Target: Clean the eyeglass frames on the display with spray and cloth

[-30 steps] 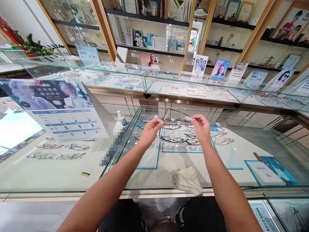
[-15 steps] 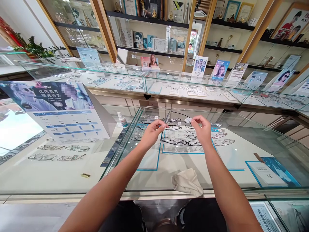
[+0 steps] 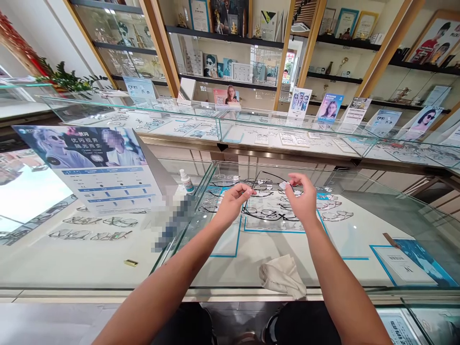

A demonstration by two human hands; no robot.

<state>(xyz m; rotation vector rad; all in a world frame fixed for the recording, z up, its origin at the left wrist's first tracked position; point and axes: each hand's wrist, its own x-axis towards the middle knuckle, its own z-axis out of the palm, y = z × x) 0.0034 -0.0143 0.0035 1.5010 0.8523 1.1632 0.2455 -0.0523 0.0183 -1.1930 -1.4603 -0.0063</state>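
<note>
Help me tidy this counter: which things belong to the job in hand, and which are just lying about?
In hand:
glasses, pinched by the left hand
tag, at the right hand

Untouched, so apparently just lying or standing about:
cloth
bottle
gold object
sign
other frames

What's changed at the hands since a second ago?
The thin dark-framed eyeglasses appear turned more edge-on to the camera. The bare right hand looks slightly more open at the small white tag; whether its grip holds is unclear. Unchanged: the bare left hand gripping the eyeglasses, the crumpled beige cloth.
</note>
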